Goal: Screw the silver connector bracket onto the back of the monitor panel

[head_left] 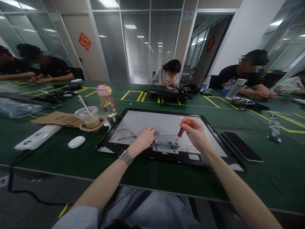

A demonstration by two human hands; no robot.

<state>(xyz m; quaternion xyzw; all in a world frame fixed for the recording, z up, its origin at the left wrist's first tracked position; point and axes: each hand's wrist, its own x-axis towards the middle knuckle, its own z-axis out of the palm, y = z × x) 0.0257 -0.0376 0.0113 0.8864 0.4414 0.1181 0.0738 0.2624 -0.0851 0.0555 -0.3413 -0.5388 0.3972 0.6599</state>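
Observation:
A flat display panel [152, 118] with a black frame and a pale back lies on the green table in front of me. At its near edge sits a metal bracket [166, 146] with connector ports. My left hand [144, 140] rests at the bracket's left end, its fingers closed against it; the fingertips are partly hidden. Pinched between the fingers of my right hand [196, 131] is a screwdriver [182, 129] with an orange and black handle. It tilts so that its tip reaches the right part of the bracket. Thin wires [124, 135] lie left of my left hand.
Left of the panel are a white mouse [76, 142], an iced drink cup [88, 115], a pink-lidded bottle [107, 101] and a white power strip [38, 137]. A black phone-like slab [241, 146] and a metal bowl [243, 102] stand right. Several people sit across the table.

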